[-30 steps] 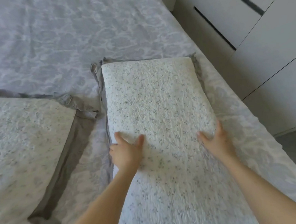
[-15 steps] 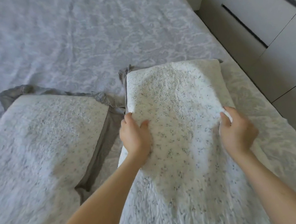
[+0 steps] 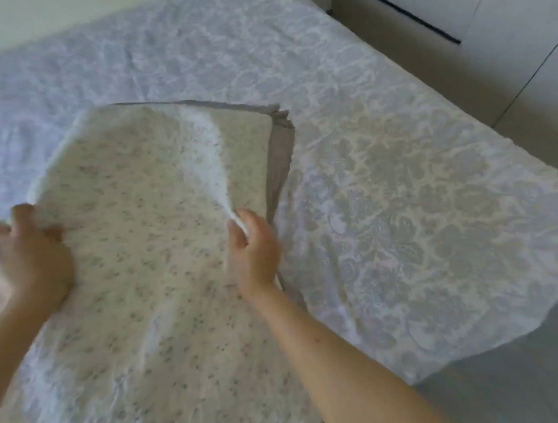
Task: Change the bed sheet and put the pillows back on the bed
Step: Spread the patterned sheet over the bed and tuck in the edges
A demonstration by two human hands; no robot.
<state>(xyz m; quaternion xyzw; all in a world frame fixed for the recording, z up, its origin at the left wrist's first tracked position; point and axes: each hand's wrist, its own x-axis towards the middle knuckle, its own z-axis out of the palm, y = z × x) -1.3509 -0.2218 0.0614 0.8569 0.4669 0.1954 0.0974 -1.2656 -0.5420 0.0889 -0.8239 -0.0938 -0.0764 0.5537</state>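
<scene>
Gripping a plump rectangular pillow (image 3: 145,260) at the near left of the bed, on top of the bed sheet (image 3: 390,199). Shows a nubbly cream pillowcase speckled with tiny grey sprigs, edged down the right side by a smooth, flat grey border (image 3: 281,163). Lies on pale lilac-grey damask cloth woven with large floral scrolls, lightly creased and draped off the near right corner above a grey floor (image 3: 530,388). Curls the left hand (image 3: 24,262), blurred, over the pillow's left edge, thumb on top. Pinches with the right hand (image 3: 254,248) a loose fold of the pillowcase near the right edge, fingers (image 3: 256,222) bent tight on the cloth, raising a thin white ridge. Reaches in with both bare forearms from the bottom. Backs onto glossy white wardrobe doors (image 3: 530,64) at upper right.
</scene>
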